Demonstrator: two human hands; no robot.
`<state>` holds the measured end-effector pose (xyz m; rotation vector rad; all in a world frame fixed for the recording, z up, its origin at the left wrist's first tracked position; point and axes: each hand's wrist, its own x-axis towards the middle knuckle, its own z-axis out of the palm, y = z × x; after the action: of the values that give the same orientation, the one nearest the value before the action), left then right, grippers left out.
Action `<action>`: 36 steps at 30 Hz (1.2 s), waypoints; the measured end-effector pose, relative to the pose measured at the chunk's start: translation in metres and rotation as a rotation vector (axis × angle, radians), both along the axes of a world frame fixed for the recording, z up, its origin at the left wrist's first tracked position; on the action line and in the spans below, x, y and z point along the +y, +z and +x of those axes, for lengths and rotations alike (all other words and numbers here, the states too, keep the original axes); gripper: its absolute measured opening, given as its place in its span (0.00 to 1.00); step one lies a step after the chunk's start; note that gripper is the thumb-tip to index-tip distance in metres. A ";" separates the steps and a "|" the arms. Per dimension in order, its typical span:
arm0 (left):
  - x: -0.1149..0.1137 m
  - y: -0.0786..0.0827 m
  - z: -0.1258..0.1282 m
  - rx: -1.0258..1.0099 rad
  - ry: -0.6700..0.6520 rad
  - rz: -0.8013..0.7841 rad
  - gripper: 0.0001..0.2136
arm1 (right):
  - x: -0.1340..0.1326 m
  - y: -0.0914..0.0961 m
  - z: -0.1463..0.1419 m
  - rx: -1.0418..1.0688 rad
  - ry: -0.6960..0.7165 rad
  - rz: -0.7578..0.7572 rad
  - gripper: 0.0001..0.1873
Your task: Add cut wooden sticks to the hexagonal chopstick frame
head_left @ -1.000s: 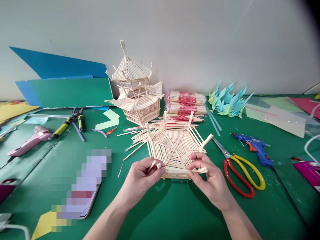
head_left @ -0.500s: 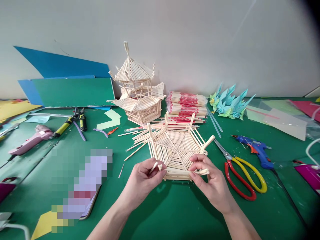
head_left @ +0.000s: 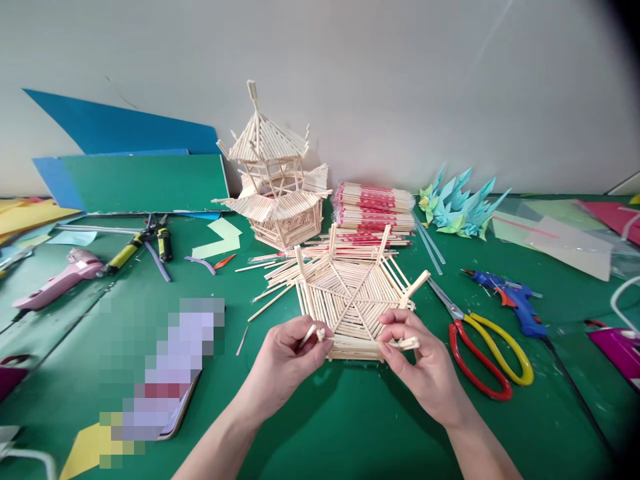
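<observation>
A flat hexagonal panel of glued wooden sticks (head_left: 353,293) lies tilted on the green table, with short posts sticking up at its corners. My left hand (head_left: 287,363) pinches the panel's near left corner, fingers closed around a short stick end. My right hand (head_left: 417,363) grips the near right corner, fingers closed on another short stick end. Behind the panel stands a finished stick pagoda (head_left: 273,183). Loose sticks (head_left: 273,273) lie scattered between them.
Wrapped chopstick bundles (head_left: 373,207) and paper cranes (head_left: 460,203) sit at the back. Red-and-yellow scissors (head_left: 483,343) and a blue glue gun (head_left: 510,297) lie right. A pink glue gun (head_left: 60,283), pliers (head_left: 137,243), coloured card sheets (head_left: 140,180) and a phone (head_left: 160,373) lie left.
Almost nothing has moved; both hands keep their grip on the panel's near corners, and the view has shifted only slightly.
</observation>
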<state>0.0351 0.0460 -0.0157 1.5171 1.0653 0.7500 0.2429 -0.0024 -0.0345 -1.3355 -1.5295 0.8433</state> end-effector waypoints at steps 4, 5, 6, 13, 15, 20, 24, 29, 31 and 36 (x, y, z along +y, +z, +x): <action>0.000 -0.001 -0.001 0.006 -0.006 0.012 0.07 | 0.001 0.001 0.000 0.002 -0.003 0.001 0.03; 0.000 -0.001 -0.001 0.009 -0.008 0.017 0.07 | 0.001 0.001 0.000 0.003 -0.003 0.002 0.03; 0.001 -0.001 -0.001 0.013 -0.010 0.020 0.06 | 0.001 0.001 0.000 0.003 -0.002 0.004 0.03; 0.002 0.000 -0.001 0.029 -0.012 0.032 0.06 | 0.001 0.002 0.000 -0.007 0.000 0.000 0.03; 0.002 0.001 -0.001 0.038 -0.010 0.033 0.07 | 0.002 0.003 0.000 -0.009 -0.001 0.003 0.04; 0.002 0.001 -0.002 0.048 -0.005 0.040 0.07 | 0.002 0.004 0.000 -0.025 -0.006 0.009 0.04; 0.002 0.000 -0.002 0.038 -0.020 0.043 0.06 | 0.002 0.003 -0.001 -0.027 -0.007 0.011 0.04; 0.003 0.001 -0.001 0.036 -0.011 0.040 0.06 | 0.002 0.002 0.000 -0.024 -0.005 0.016 0.04; 0.003 0.001 -0.001 0.036 -0.015 0.041 0.06 | 0.002 0.002 0.000 -0.027 -0.002 0.030 0.04; 0.003 -0.003 -0.003 0.020 -0.017 0.058 0.07 | 0.003 0.003 0.000 -0.031 0.001 0.051 0.04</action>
<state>0.0322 0.0489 -0.0185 1.5840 1.0524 0.7616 0.2427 0.0002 -0.0312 -1.3158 -1.5655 0.7825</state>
